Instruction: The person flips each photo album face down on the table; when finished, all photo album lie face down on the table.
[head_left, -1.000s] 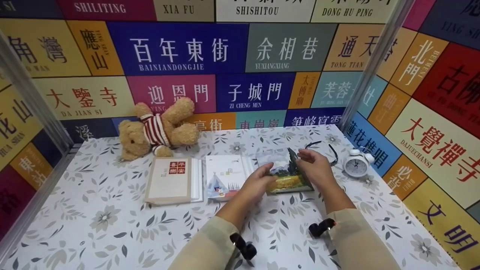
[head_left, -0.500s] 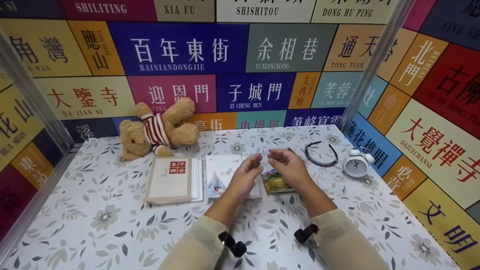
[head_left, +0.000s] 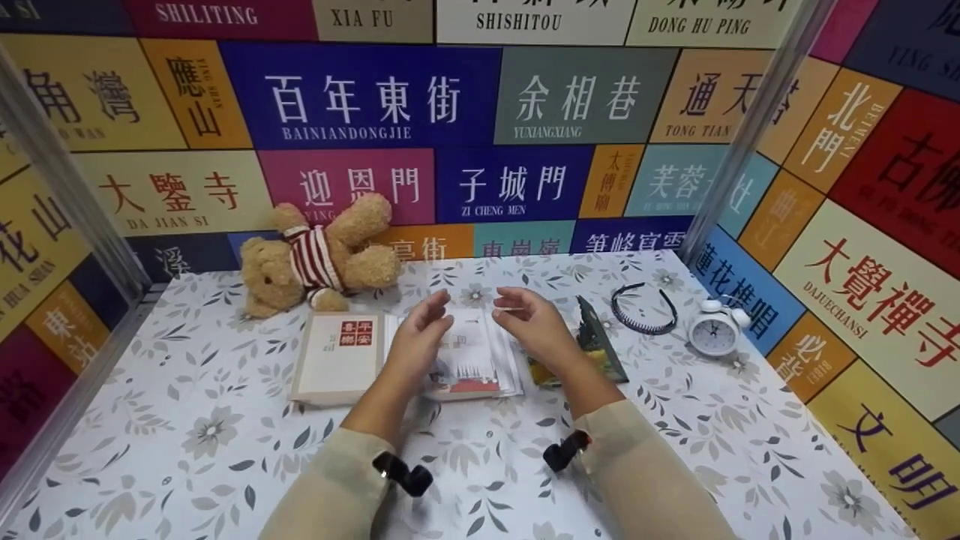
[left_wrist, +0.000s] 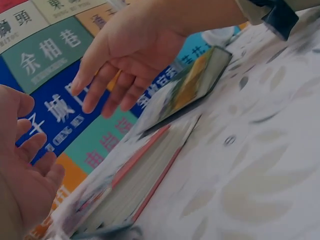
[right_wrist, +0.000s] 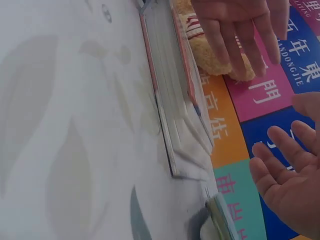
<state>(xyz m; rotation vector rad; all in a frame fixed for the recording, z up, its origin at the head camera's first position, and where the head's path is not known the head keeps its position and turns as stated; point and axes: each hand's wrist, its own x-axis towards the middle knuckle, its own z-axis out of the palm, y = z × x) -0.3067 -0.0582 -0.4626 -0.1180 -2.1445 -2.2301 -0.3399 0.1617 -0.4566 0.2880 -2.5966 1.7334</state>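
Head view takes in a back wall (head_left: 585, 112) of coloured panels with Chinese lettering, well beyond the left hand (head_left: 421, 334) and the right hand (head_left: 532, 322). A right wall (head_left: 862, 217) and a left wall (head_left: 34, 202), panelled alike, flank the hands well out to each side, with a metal left post (head_left: 69, 161) and right post (head_left: 763, 112) at the corners. Beneath both hands spreads the white tabletop (head_left: 187, 480), printed with grey leaves and flowers. Pale sleeves (head_left: 322, 487) cover the forearms behind the hands. To the left of the left hand and farther off, a bear (head_left: 322, 259) in a striped top lies with its head to the left. Just left of that hand lies a beige book (head_left: 337, 371); below and between the two hands, a white book (head_left: 465, 360); right of the right hand, partly hidden by its forearm, a painted book (head_left: 607, 356). Both hands are raised above the books, palms turned toward each other, fingers loosely bent, apart from the white book. A clock (head_left: 712, 334) stands well to the right of the right hand, and a dark headband (head_left: 643, 328) lies between them.
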